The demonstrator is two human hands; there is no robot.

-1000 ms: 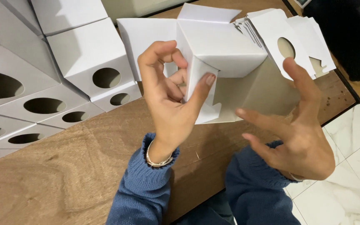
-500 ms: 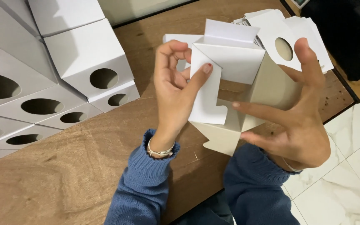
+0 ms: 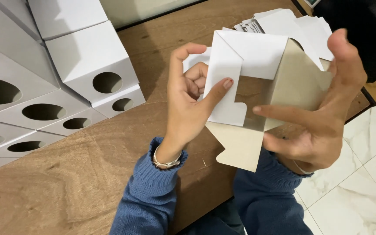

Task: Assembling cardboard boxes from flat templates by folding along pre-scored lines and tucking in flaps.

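Note:
Both hands hold a half-folded cardboard box (image 3: 262,56), white outside and grey-brown inside, above a wooden table (image 3: 66,182). My left hand (image 3: 190,104) grips its left side, thumb pressed on a white flap with a notch. My right hand (image 3: 323,117) cups the right side, fingers spread against the open grey-brown panels, thumb up behind the box. A bottom flap (image 3: 240,150) hangs loose toward me.
Several finished white boxes with round holes (image 3: 96,69) are stacked at the left of the table. A pile of flat white box blanks (image 3: 301,26) lies at the far right edge. A tiled floor (image 3: 362,182) shows to the right.
The box has been lifted nearer to me and turned so its open grey-brown inside faces me. My right hand, open and apart from it a second ago, now grips its right side.

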